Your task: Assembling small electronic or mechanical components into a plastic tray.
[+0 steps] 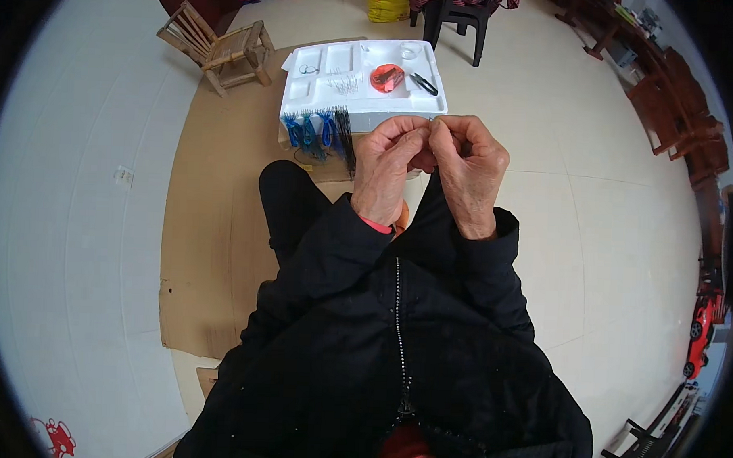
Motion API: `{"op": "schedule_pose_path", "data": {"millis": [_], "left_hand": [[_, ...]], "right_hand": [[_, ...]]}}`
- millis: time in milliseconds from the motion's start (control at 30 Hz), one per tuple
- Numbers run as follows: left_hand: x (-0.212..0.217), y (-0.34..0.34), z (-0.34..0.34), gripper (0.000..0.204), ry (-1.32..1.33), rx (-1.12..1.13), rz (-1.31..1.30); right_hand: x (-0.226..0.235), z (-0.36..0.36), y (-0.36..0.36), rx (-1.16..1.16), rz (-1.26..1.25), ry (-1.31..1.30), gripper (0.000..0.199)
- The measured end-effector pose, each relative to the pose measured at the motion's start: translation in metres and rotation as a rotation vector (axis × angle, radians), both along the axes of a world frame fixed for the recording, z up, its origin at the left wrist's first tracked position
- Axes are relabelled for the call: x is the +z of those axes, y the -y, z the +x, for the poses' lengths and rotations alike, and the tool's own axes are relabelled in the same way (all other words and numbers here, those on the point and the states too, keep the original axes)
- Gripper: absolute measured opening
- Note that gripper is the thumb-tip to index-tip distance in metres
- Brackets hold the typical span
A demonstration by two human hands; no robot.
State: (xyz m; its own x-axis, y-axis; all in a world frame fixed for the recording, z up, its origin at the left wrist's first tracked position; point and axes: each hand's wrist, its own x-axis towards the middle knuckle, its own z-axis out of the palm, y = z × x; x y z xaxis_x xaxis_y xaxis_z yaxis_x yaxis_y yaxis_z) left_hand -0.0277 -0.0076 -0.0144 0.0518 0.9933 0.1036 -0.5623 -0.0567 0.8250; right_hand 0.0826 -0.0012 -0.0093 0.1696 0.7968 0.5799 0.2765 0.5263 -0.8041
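My left hand (389, 167) and my right hand (468, 164) are raised in front of my chest with their fingertips pinched together, meeting over the near edge of a white foam tray (363, 108). Something very small and thin is held between the fingertips; I cannot tell what it is. The tray holds an orange-red round dish (386, 77), black scissors (424, 83), thin wire pieces (344, 83) and a small clear cup (410, 50). Blue and black bundles (320, 130) stand along the tray's near left edge.
A brown cardboard sheet (213, 224) lies on the pale tiled floor under the tray. A small wooden chair (219, 50) stands at the back left, a black plastic stool (459, 18) and a yellow bag (388, 4) behind the tray. Wooden furniture lines the right.
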Motion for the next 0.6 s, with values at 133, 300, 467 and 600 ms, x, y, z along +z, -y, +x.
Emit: {"op": "schedule_pose_path", "data": {"millis": [133, 300, 467, 600], "left_hand": [[0.0011, 0.0007, 0.0007, 0.015, -0.007, 0.002, -0.010], [-0.0007, 0.0000, 0.0003, 0.016, -0.005, -0.005, -0.007], [-0.0008, -0.0003, 0.0012, 0.016, -0.006, -0.005, -0.006], [0.0007, 0.0008, 0.0010, 0.016, -0.004, -0.010, 0.000]], "right_hand": [[0.0007, 0.0005, 0.0005, -0.012, 0.014, 0.015, 0.008], [0.0013, 0.0000, 0.0009, -0.016, 0.022, 0.024, 0.008], [0.0038, -0.0009, 0.0029, -0.015, -0.017, -0.009, 0.008], [0.0026, -0.0011, 0.0024, -0.009, 0.004, -0.015, 0.009]]}}
